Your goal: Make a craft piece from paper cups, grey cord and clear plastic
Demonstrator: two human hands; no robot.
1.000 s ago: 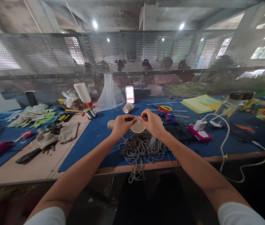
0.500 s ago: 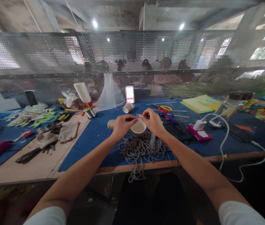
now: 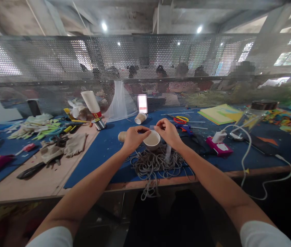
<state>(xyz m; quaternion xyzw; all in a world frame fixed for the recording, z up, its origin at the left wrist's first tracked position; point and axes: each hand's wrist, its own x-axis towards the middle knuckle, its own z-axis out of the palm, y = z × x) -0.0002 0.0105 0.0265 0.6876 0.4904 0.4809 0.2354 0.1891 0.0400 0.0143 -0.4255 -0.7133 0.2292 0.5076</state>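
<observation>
A white paper cup (image 3: 152, 140), its pale open mouth facing me, sits between my hands above a loose heap of grey cord (image 3: 155, 161). On its left, my left hand (image 3: 135, 138) is closed, with fingertips pinched at the rim. My right hand (image 3: 169, 133) is closed too, its thumb and fingers pinched together just past the far right rim. Something small and clear shows by those fingertips, too faint to name. Behind my left hand lies a tan spool (image 3: 122, 136), partly hidden. A clear plastic piece (image 3: 168, 152) rests on the cord.
A glue gun (image 3: 185, 128) and yellow-red scissors (image 3: 180, 119) lie beyond my right hand. At right are a magenta power block (image 3: 218, 145) with a white cable and a jar (image 3: 254, 115). Stacked paper cups (image 3: 91, 103) and gloves (image 3: 75, 144) are at left.
My right fingers have shifted very slightly at the cup's far rim. My left hand and the cup stay almost where they were.
</observation>
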